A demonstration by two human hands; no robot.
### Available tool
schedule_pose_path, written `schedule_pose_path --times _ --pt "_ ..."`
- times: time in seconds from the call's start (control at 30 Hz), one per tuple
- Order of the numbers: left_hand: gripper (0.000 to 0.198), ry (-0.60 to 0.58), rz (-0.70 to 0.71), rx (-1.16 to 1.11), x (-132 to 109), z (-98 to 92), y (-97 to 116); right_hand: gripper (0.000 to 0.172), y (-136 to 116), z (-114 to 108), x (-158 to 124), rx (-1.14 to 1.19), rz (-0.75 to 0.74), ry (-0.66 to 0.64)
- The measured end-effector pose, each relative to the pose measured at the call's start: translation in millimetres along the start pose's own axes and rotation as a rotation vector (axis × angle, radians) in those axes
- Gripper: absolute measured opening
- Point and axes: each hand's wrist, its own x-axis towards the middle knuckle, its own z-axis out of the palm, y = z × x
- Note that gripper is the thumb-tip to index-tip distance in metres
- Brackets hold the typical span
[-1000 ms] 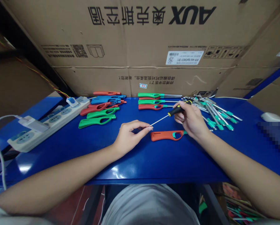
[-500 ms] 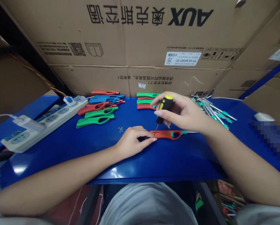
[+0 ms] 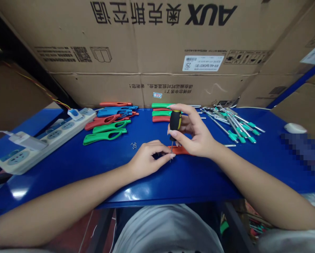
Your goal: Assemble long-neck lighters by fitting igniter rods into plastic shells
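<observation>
A: Where do we have the screwdriver (image 3: 175,121)?
B: Centre of the frame, nearly upright; our right hand (image 3: 195,131) curls its fingers round the handle; our left hand (image 3: 148,158) has thumb and finger pinching the shaft near its tip.
A: And the orange lighter (image 3: 180,150)?
B: Also centre, on the tabletop (image 3: 204,182) — partly behind our right hand; we see small screws (image 3: 133,145) left of centre.

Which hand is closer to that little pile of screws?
Left. The left hand is just to the right of the screws, not touching them; the right hand is farther right, gripping the screwdriver.
</observation>
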Motion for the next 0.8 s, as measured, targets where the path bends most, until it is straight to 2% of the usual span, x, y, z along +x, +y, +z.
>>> schedule_pose_path --times 0.07,0.13,0.2,0.27,0.4,0.5,0.67,0.8 --pt "0.01 0.044 0.0 0.031 2 -3.2 -2 0.051 3 3 -1 -0.03 -0.022 0.053" --pt "0.022 0.042 -0.009 0.08 4 -6.0 -5 0.049 5 6 -2 -0.076 -0.038 0.119" --pt "0.042 -0.011 -0.025 0.143 4 -7.2 -8 0.047 7 6 -2 -0.109 -0.068 0.188" --pt "0.052 -0.082 -0.034 0.196 4 -6.3 -12 0.046 7 5 -1 -0.116 -0.107 0.229" --pt "0.049 -0.172 -0.029 0.231 3 -2.5 -17 0.047 10 4 -1 -0.153 -0.126 0.235" --pt "0.042 -0.186 -0.028 0.219 2 -1.6 -17 0.048 13 3 -1 -0.202 -0.12 0.236" --pt "0.041 -0.202 -0.033 0.2 3 -2.6 -17 0.053 21 0 0 -0.228 -0.268 0.246" --pt "0.04 -0.199 -0.02 0.202 4 -2.1 -18 0.053 22 0 0 -0.244 -0.279 0.235"
